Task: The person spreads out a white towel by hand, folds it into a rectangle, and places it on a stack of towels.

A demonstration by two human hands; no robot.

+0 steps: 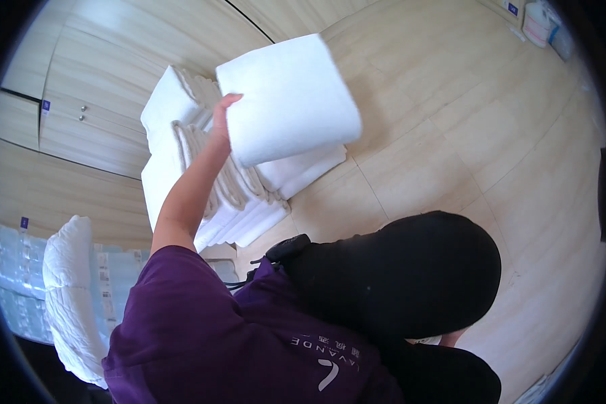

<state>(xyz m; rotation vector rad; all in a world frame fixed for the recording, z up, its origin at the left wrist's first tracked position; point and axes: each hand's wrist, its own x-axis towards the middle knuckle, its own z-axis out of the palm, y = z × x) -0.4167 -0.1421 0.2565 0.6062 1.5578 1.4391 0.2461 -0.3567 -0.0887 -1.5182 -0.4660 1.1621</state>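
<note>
My left hand (223,114), at the end of a bare forearm, grips the left edge of a thick folded white towel (286,94), its thumb lying over the near face. The towel is held up, tilted, above piles of similar white folded towels (249,219), whose layered folds show beneath my arm. Another folded towel (163,104) tops the stack on the far left side. I cannot see my right hand. A small patch of skin shows below my black-clad knee, too little to tell what it is.
Pale wood-look cabinet doors (108,74) run behind the towels. A puffy white quilted bundle (74,296) stands at lower left, beside plastic-wrapped blue-tinted packs (13,269). Pale tiled floor (417,155) spreads to the right, with a white container (537,23) at far right.
</note>
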